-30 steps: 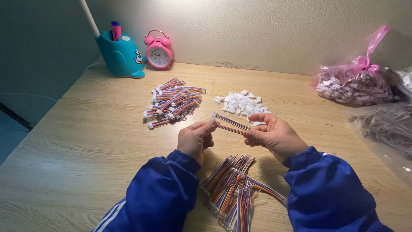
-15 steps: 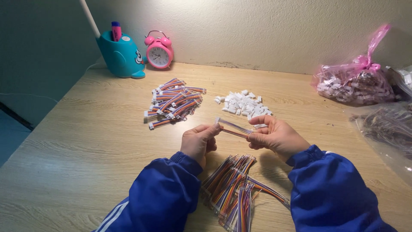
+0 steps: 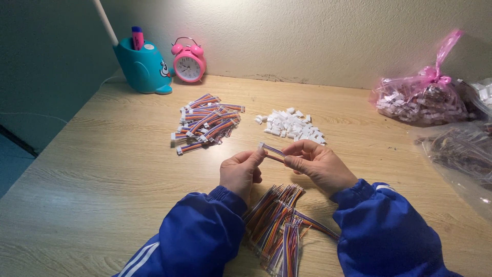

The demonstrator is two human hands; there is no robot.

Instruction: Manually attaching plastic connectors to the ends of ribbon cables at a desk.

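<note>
Left hand (image 3: 240, 172) and right hand (image 3: 316, 165) raised close together, fingertips pinched.

A knotted pink plastic bag (image 3: 420, 97) of white pieces sits at the tabletop's (image 3: 102, 169) far right corner; a clear bag (image 3: 461, 154) of dark pieces lies along the right edge.

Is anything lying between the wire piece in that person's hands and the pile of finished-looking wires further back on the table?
Nothing visible does. The left hand and right hand pinch the striped wire piece above bare table. The pile of wire pieces with white ends lies up and to the left, and the heap of white plugs sits off to the side.
</note>
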